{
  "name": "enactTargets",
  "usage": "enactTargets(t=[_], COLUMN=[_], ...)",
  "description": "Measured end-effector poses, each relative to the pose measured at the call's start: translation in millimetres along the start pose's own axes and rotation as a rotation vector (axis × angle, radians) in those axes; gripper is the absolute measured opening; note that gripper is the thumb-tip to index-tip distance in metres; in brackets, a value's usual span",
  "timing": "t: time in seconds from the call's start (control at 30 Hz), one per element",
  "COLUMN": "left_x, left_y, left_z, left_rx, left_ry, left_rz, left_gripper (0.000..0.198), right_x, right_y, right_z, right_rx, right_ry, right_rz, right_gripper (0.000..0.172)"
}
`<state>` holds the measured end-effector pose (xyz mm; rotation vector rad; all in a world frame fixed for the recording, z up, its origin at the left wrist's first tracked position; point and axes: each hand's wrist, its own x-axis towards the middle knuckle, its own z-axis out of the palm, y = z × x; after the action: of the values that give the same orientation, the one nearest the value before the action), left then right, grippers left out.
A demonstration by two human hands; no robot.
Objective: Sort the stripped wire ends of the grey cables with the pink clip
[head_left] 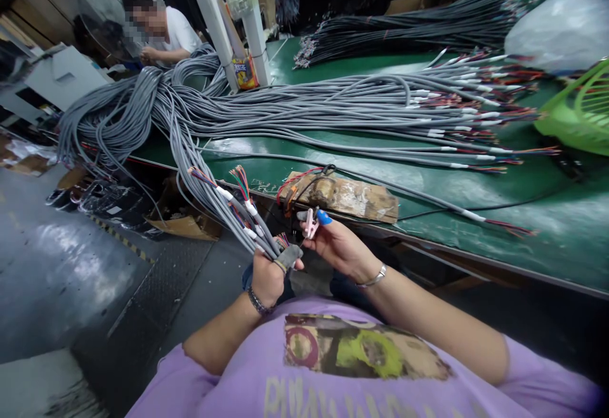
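My left hand (269, 272) is closed around a bunch of grey cables (240, 218). Their stripped ends show coloured inner wires and white wraps. A grey cover sits on a digit of this hand, next to some short wire tips (283, 239). Just to the right, my right hand (341, 248) pinches a small pink clip-like tool (311, 224); its exact kind is unclear. Blue covering wraps the right thumb. Both hands are in front of the table edge, close together, below a worn wooden block (354, 196) with wires tied to its left end.
Many long grey cables (285, 110) lie across the green table (537, 250). Behind them is a bundle of black cables (404, 34). A green basket (578, 113) and plastic bag (564, 21) stand at right. A co-worker (166, 31) sits beyond the white post (209, 18).
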<state>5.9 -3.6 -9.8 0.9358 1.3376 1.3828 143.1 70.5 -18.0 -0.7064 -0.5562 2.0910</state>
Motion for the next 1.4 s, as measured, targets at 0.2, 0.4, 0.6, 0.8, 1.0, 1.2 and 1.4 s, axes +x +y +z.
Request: enactTargets(t=[0.2,0.4,0.6,0.8,1.0,1.2,1.4], left_x=[5,6,5,5,5,3,1], left_y=[5,7,4,0,-6,-5,-3], left_z=[8.3,12.3,9.5,8.9,6.2,4.4,0.5], left_rx=[-0.012,0.007,0.028,0.055,0.115,0.121,0.070], left_ry=[0.032,0.030,0.029,0.013,-0.003,0.004,-0.009], left_rz=[0.007,-0.005,0.018,0.007,0.034,0.019,0.024], left_gripper=[0.025,0.027,0.028,0.025,0.026,0.027,0.024], right_x=[2,6,4,7,8,2,-3], right_y=[7,10,10,7,8,11,13], right_z=[-5,-7,-10,4,7,3,-21], right_rx=[-0.188,-0.224,-0.498,0.009,0.117,0.150,0.150], right_ry=[0.018,0.012,0.123,0.018,0.070,0.010,-0.043], right_rz=[-0.196,-0.157,-0.376,-0.070,-0.065,-0.021,0.039], right_gripper=[0.047,0.055,0.056,0.041,0.032,0.040,0.041])
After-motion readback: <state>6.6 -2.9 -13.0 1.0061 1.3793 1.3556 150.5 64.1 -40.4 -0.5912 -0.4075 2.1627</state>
